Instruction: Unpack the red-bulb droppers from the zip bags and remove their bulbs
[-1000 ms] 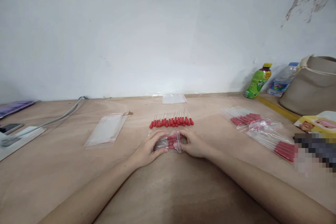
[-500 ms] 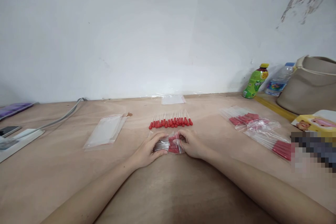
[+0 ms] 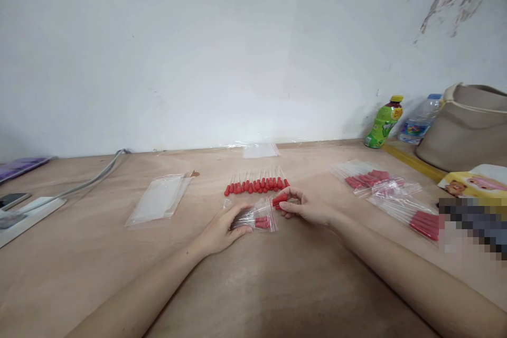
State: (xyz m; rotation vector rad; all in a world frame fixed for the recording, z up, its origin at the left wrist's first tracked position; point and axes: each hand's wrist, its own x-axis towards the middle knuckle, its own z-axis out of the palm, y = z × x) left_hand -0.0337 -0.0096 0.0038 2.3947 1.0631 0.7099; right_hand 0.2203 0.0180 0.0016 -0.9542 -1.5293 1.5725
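One purple packet (image 3: pixel 24 168) lies at the far left, well away from the fingers of the left hand (image 3: pixel 222 228). A phone (image 3: pixel 13 200) and a white strip (image 3: pixel 35 216) are on that side too, also far from those fingers, and a grey cord (image 3: pixel 93 178) runs back to the wall (image 3: pixel 198 53). Next comes a flat pile of clear bags (image 3: pixel 156 198), near the left fingers and to the left of them. The left hand rests low on the table (image 3: pixel 222 296), and its thumb and fingers bend around a small clear bag (image 3: pixel 263 211) and hold it. This bag lies between the two hands, with a few red-topped tubes (image 3: pixel 262 222) inside. Just beyond the fingers is a row of more tubes (image 3: pixel 257 186), red ends toward the hands. Past that row, by the wall, is a whitish bag (image 3: pixel 259 151). The right hand (image 3: pixel 303 207) has its thumb and fingers pinched on some red tops (image 3: pixel 280 200) by the bag's red line; I can't tell how far their stems go in. Away to the right of these fingers lie filled bags (image 3: pixel 425 224). Farther back from the fingers lean a green bottle (image 3: pixel 384 125) and a clear bottle (image 3: pixel 415 125). A big grey basket (image 3: pixel 459 134) and a yellow pack (image 3: pixel 475 185) are farthest right.
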